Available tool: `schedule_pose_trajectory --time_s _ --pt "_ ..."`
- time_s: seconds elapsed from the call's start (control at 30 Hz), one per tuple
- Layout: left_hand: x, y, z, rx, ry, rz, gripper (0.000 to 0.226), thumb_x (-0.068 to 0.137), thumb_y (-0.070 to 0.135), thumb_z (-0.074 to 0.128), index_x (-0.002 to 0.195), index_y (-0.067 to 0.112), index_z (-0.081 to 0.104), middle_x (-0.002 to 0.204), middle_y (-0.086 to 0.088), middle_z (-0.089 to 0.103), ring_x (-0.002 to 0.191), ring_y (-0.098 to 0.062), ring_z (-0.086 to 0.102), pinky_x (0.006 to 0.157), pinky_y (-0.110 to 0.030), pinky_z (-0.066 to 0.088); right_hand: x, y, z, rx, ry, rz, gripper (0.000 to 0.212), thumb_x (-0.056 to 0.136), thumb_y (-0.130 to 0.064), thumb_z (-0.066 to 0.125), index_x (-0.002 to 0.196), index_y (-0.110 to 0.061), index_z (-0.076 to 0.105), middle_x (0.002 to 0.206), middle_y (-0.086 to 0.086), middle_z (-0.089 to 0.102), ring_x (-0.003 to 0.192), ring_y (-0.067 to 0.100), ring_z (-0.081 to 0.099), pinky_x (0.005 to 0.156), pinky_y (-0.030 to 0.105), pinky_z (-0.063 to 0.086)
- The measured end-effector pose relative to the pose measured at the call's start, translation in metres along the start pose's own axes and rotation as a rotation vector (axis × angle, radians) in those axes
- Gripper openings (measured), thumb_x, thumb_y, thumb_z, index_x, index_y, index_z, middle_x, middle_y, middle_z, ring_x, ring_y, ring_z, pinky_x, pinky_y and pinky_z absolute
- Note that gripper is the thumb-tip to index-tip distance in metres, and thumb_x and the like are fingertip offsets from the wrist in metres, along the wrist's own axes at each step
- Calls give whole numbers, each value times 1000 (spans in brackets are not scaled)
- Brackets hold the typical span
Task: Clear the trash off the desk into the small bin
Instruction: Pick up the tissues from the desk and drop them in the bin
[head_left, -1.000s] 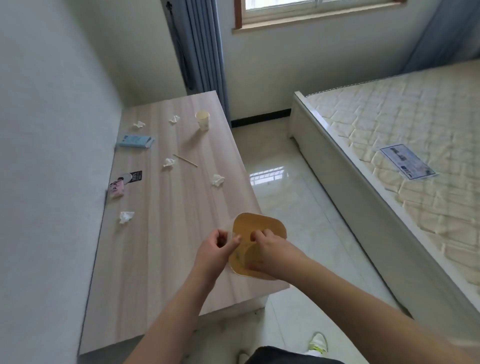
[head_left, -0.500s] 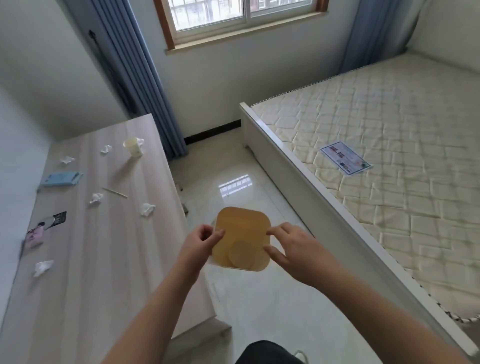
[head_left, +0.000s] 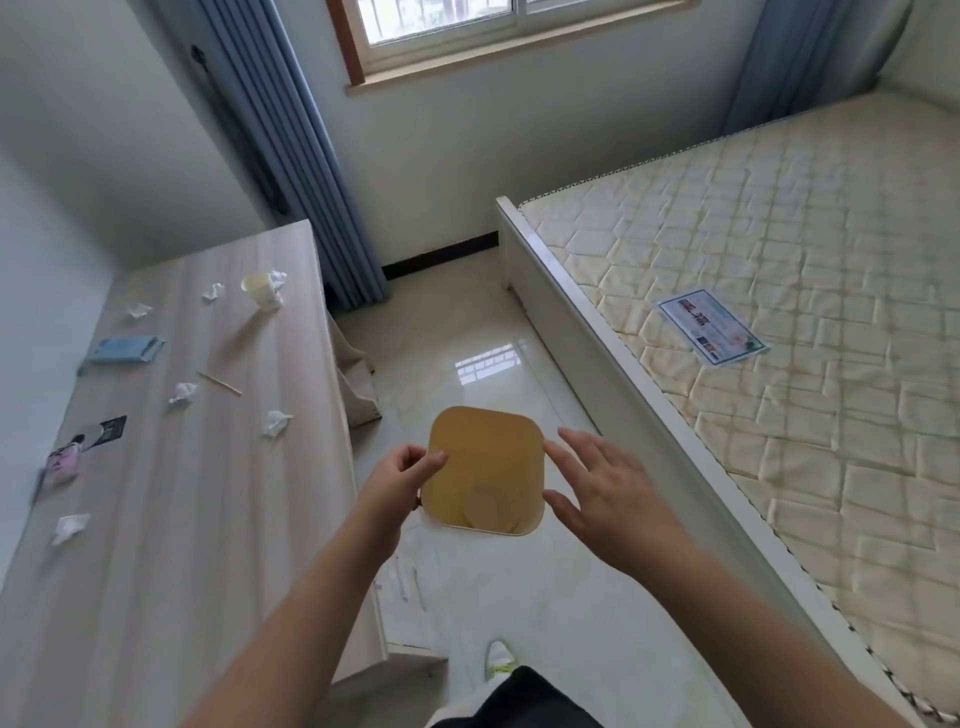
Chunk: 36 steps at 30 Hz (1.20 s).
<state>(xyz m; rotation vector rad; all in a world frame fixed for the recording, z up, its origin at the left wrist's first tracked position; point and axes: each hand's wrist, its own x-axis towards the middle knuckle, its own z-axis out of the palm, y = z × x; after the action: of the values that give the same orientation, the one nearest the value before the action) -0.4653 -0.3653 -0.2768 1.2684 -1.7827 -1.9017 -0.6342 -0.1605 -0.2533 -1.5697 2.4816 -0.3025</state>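
A small yellow-orange bin (head_left: 483, 467) with a rounded square mouth hangs over the floor, just right of the wooden desk (head_left: 182, 545). My left hand (head_left: 400, 483) pinches its left rim. My right hand (head_left: 608, 493) is at the bin's right edge with fingers spread, holding nothing. On the desk lie several crumpled tissues, among them one (head_left: 275, 422) near the right edge and one (head_left: 70, 526) at the left. A paper cup (head_left: 260, 291) stands at the far end and a wooden stick (head_left: 219, 383) lies mid-desk.
A blue pack (head_left: 127, 348) and a pink and black item (head_left: 65, 462) lie along the desk's wall side. A bed with a bare mattress (head_left: 779, 415) and a leaflet (head_left: 711, 326) fills the right. Tiled floor runs between them; blue curtains (head_left: 291, 156) hang beyond the desk.
The bin has moved from over the desk's near corner to over the floor on the right. My right hand came off the bin's front and spread open beside it. The view swung right.
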Motion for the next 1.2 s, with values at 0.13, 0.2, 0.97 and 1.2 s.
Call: schedule_pose_trajectory --time_s 0.13,0.2,0.97,1.2 --pt "29 9 -18 -18 16 -8 54 72 46 74 102 4 61 89 -8 61 78 -22 55 68 -35 43 38 7 -1 -44 0 -15 56 99 -47 28 151 -29 17 159 -2 20 146 20 18 117 37 16" --pt "45 15 -29 -22 -13 12 54 71 45 77 103 5 60 88 -6 62 72 -14 58 61 -26 46 60 8 -1 -72 -12 -44 56 99 -45 30 151 -30 18 160 -1 21 146 22 17 118 39 15" --pt "181 65 -120 -347 400 23 62 62 44 78 104 2 61 87 -10 64 75 -23 59 63 -35 48 318 4 -5 -121 -92 -285 57 98 -43 30 152 -34 12 162 -5 9 149 20 2 120 38 4" --pt "196 74 -131 -326 573 -59 32 87 18 70 105 -5 59 90 -16 60 79 -26 55 66 -35 43 422 -3 -8 -80 -98 -455 57 97 -40 35 151 -32 18 161 -3 17 149 22 8 120 40 9"
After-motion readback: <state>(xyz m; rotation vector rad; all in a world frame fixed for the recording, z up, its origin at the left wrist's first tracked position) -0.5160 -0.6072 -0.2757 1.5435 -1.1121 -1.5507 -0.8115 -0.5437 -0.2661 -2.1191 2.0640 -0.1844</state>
